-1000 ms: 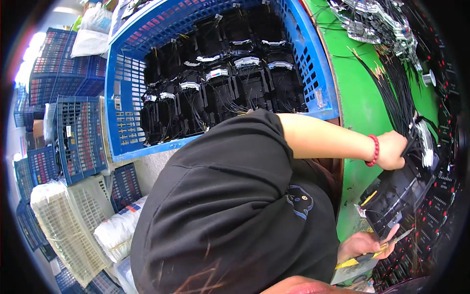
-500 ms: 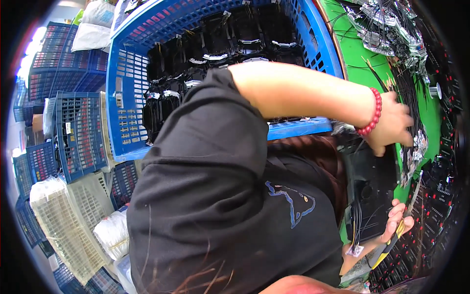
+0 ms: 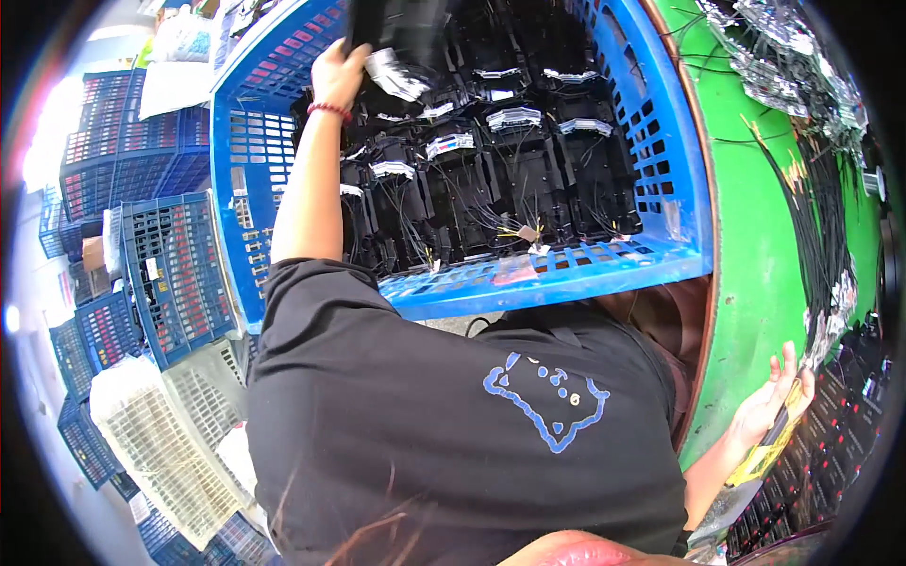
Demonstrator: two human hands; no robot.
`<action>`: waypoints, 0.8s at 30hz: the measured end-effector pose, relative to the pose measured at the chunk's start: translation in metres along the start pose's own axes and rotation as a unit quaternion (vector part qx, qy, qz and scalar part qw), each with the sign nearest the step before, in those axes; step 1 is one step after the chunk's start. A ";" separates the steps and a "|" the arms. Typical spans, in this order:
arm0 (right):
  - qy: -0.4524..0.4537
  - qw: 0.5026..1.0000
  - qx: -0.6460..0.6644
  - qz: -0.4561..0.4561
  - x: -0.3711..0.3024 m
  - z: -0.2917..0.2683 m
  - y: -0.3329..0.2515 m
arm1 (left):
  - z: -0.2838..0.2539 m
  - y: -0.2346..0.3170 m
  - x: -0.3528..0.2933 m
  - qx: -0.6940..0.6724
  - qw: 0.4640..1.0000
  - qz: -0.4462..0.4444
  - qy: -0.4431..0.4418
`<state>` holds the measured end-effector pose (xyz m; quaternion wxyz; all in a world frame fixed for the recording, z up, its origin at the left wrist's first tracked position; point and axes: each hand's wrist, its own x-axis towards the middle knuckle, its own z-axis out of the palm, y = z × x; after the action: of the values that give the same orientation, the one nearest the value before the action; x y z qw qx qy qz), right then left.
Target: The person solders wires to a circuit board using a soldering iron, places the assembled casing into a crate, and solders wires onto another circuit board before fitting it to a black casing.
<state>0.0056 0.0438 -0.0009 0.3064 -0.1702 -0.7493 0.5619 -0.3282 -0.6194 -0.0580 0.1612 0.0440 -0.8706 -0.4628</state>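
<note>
Near, the right hand [image 3: 769,406] rests open by a yellow-handled tool [image 3: 769,451] at the green bench [image 3: 755,264]; farther, the left hand [image 3: 337,71] grips a black wired module [image 3: 392,33] above the blue crate [image 3: 661,170], where trailing wires might snag stacked modules [image 3: 491,179]

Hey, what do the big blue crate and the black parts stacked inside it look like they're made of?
The blue crate looks like moulded rigid plastic: even colour, slotted lattice walls, slight sheen. The black parts look like matte hard plastic housings, judging by their flat dull panels, with thin wires and white labels attached; plastic is only a guess.
</note>
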 end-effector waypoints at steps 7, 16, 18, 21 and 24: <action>-0.025 0.998 -0.058 0.017 -0.008 0.037 -0.004 | -0.021 -0.181 -0.034 0.253 0.887 -0.234 0.308; -0.051 0.997 -0.043 0.048 -0.004 0.048 0.006 | 0.012 -0.226 -0.043 0.076 0.929 -0.142 0.334; -0.055 0.997 -0.037 0.049 -0.004 0.051 0.008 | 0.004 -0.252 -0.042 0.105 0.926 -0.133 0.337; -0.058 0.996 -0.037 0.050 -0.005 0.054 0.009 | 0.009 -0.251 -0.045 0.127 0.951 -0.159 0.232; -0.053 0.996 -0.036 0.057 -0.005 0.056 0.008 | 0.006 -0.247 -0.042 0.191 0.951 -0.214 0.118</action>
<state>-0.0279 0.0016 -0.0206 0.2276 -0.1938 -0.7730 0.5595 -0.3090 -0.7452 -0.2739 0.1488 0.3135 -0.8876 -0.3030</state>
